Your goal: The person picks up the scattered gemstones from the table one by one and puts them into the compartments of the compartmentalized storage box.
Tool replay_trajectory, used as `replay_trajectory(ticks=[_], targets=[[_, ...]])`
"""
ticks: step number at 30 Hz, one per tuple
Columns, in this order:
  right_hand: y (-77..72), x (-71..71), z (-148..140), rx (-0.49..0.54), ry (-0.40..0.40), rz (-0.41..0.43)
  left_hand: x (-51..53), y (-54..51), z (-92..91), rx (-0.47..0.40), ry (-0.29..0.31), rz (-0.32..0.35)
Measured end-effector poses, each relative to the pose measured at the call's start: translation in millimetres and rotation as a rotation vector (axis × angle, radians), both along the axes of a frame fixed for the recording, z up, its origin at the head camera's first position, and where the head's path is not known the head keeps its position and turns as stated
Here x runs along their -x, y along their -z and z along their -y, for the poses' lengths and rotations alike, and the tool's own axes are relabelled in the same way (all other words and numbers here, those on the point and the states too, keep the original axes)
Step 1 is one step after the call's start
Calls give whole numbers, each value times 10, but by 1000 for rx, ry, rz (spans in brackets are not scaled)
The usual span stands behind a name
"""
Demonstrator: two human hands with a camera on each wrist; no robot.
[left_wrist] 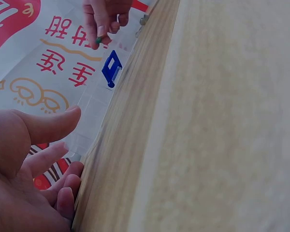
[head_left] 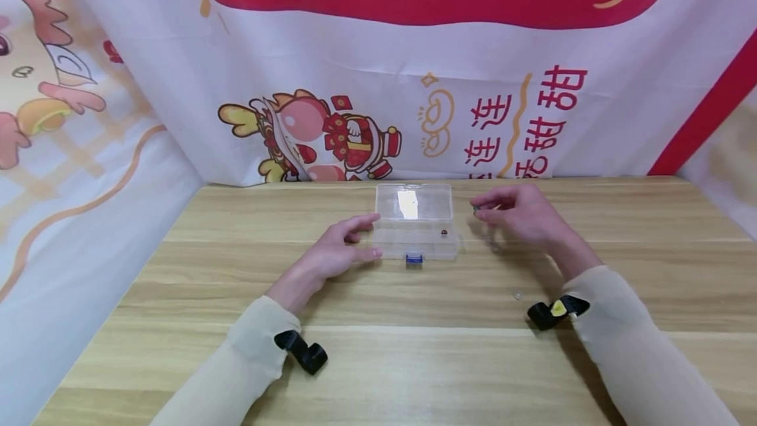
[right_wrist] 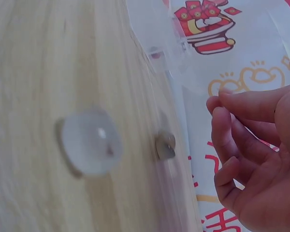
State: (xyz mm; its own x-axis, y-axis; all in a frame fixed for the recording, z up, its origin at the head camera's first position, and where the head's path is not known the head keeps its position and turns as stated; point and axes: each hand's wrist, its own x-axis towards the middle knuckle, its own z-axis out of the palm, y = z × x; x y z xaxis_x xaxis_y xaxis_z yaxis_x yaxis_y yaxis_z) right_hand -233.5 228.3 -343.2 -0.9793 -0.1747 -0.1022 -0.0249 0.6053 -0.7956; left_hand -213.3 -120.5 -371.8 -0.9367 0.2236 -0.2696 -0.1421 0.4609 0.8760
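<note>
A clear plastic box (head_left: pixel 414 244) with a blue latch (head_left: pixel 414 259) stands on the table, its lid (head_left: pixel 413 202) raised at the back. Inside, near the right end, lies a small dark red bead (head_left: pixel 444 233). My left hand (head_left: pixel 337 248) rests at the box's left end, thumb and fingers spread and fairly straight. To the right of the box, my right hand (head_left: pixel 523 212) pinches a small green bead-like piece (left_wrist: pixel 99 40) between thumb and fingertips, above the table. That piece is mostly hidden in the right wrist view.
One clear, rounded bead (right_wrist: pixel 92 142) lies on the wooden table (head_left: pixel 449 367), nearer me than the right hand. Small glassy pieces (right_wrist: pixel 165 145) lie farther back, right of the box. A printed cloth (head_left: pixel 355 51) hangs behind the table.
</note>
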Motion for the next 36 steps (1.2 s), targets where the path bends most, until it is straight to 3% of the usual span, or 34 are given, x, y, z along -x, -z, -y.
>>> replay_trajectory(ticks=[16,36], targets=[[-86,-67,212,52,65,14,12,2,-12,-2,10,5],[-27,-110,548,112,95,38,-3,-22,-3,5,1,23]])
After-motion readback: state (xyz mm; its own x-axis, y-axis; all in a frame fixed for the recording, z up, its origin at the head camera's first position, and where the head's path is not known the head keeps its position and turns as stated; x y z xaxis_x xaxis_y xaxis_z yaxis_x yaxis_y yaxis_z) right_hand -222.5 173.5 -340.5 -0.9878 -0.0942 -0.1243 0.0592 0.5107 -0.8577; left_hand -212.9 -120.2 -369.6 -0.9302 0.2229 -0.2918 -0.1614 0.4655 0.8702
